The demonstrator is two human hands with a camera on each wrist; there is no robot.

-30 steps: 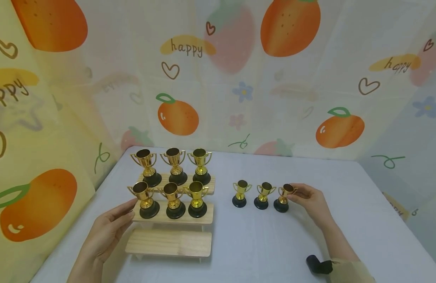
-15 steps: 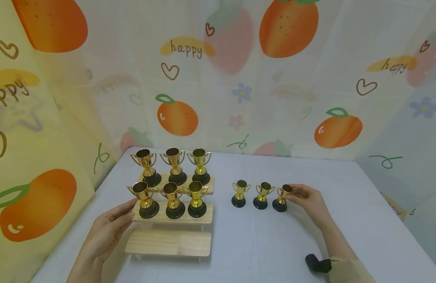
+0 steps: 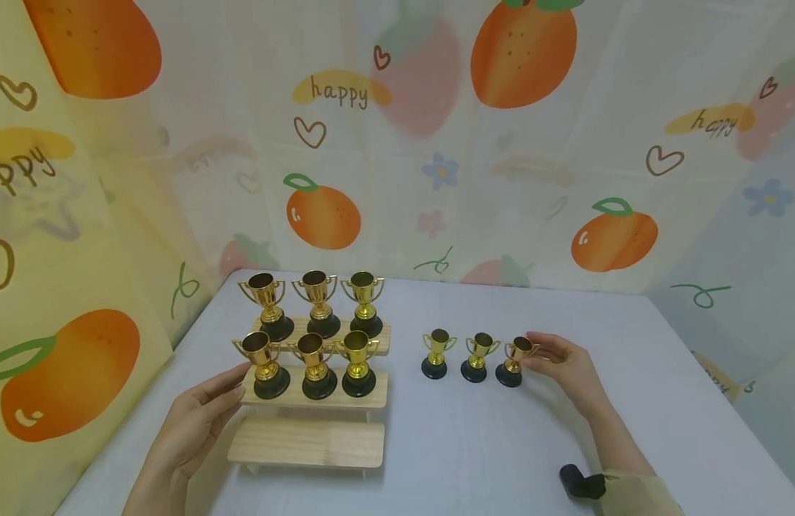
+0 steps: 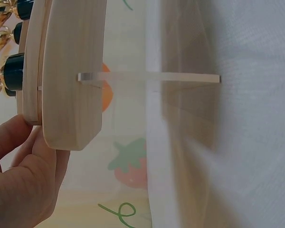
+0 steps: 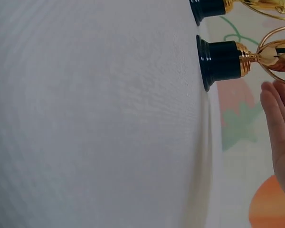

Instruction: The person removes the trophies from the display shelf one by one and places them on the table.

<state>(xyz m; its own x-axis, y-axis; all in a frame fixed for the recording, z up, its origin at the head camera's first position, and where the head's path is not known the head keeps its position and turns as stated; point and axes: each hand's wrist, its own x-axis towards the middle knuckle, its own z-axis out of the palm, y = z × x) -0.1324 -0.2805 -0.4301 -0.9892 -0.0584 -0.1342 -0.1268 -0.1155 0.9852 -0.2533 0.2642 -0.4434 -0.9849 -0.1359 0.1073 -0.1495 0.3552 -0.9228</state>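
Observation:
My left hand (image 3: 200,423) pinches the left end of a wooden display stand's middle shelf (image 3: 381,390); in the left wrist view the thumb and fingers (image 4: 12,135) lie at the board's edge. Three gold trophy cups with black bases, one of them this trophy (image 3: 316,369), stand on that shelf. Three more, such as this back trophy (image 3: 320,304), fill the top shelf. To the right, three trophies stand upright in a row on the table. My right hand (image 3: 568,365) has its fingertips right at the handle of the rightmost trophy (image 3: 510,365), its fingers nearly straight in the right wrist view.
The bare wooden bottom shelf (image 3: 307,443) sits at the front of the stand. In the row on the table are the left trophy (image 3: 436,355) and middle trophy (image 3: 477,358). A black object (image 3: 581,482) lies by the right sleeve. Fruit-printed cloth (image 3: 397,179) hangs behind the table.

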